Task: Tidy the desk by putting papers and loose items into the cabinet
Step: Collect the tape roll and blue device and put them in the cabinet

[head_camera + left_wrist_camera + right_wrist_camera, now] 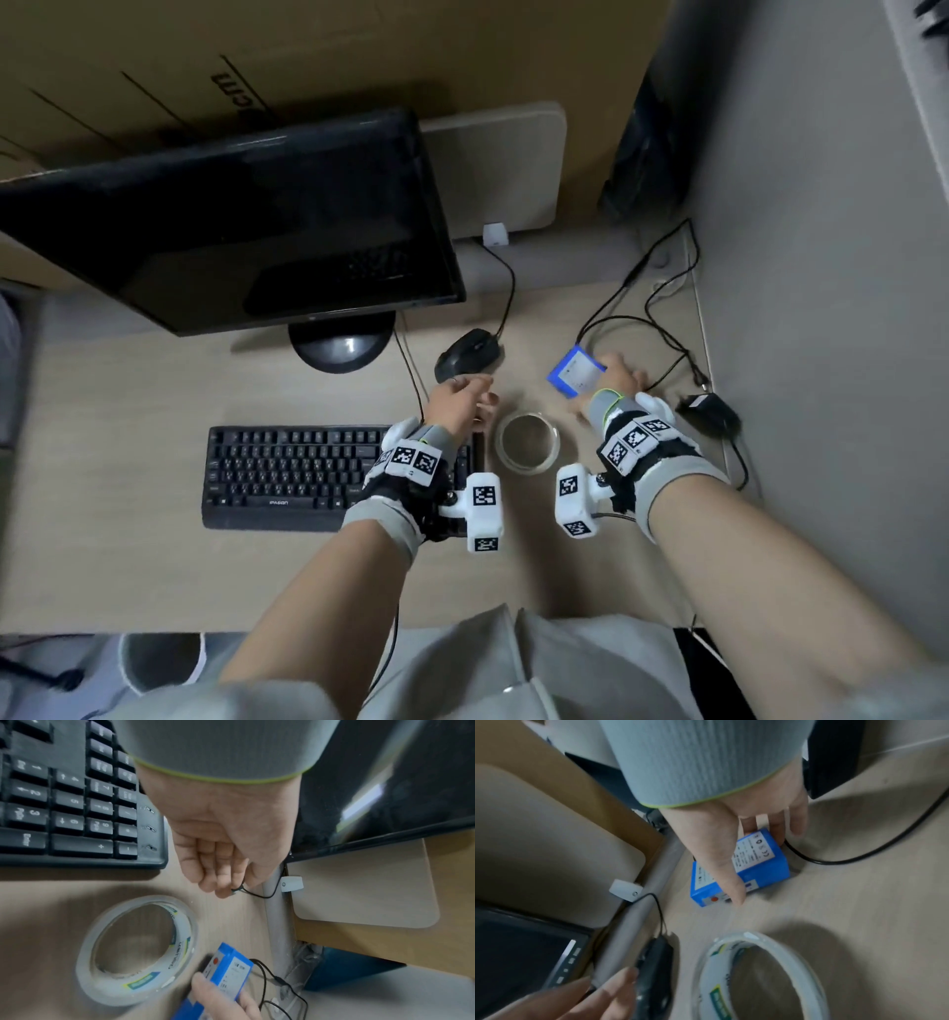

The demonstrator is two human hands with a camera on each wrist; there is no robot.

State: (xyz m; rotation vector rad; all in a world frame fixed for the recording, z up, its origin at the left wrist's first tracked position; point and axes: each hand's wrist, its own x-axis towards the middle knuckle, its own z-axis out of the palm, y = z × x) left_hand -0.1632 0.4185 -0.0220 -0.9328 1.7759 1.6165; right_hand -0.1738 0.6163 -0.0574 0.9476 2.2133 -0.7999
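On a pale wooden desk [128,565], the right hand [616,377] gripped a blue battery pack [762,862] lying flat near the wall, thumb on one side and fingers on the other. The left hand [457,401] hovered loosely curled and empty between a black mouse [467,354] and keyboard [287,473], with a roll of clear tape [528,442] lying between both hands.

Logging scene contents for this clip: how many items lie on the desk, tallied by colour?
Black: 4, monitor, keyboard, mouse, adapter
Blue: 1, battery pack, gripped by right hand
Clear: 1, tape roll
Total: 6
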